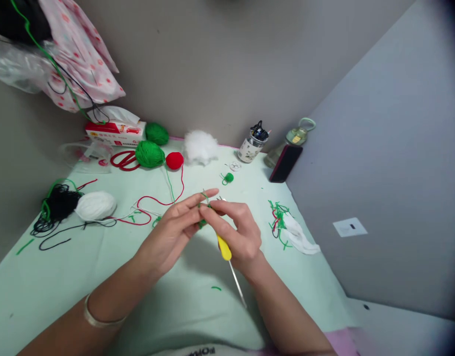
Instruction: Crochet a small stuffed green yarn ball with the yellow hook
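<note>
My right hand (241,232) is closed around a crochet hook (224,247) with a yellow grip; its metal shaft sticks out below toward me. Pinched in my left hand (177,225) is a small piece of green crochet (202,223), mostly covered by fingers. Green yarn runs over the raised left index finger. Both hands meet above the middle of the table, and the hook's tip is hidden at the green piece. Beyond them lies a small green ball (229,177) with a loose tail.
Green yarn balls (150,154), a red ball (174,160), red-handled scissors (125,160) and white stuffing (200,147) line the back. Black yarn (60,202) and a white ball (96,205) lie left. A phone (285,163), pen jar (252,143), bottle (298,136) and yarn scraps (279,220) are right.
</note>
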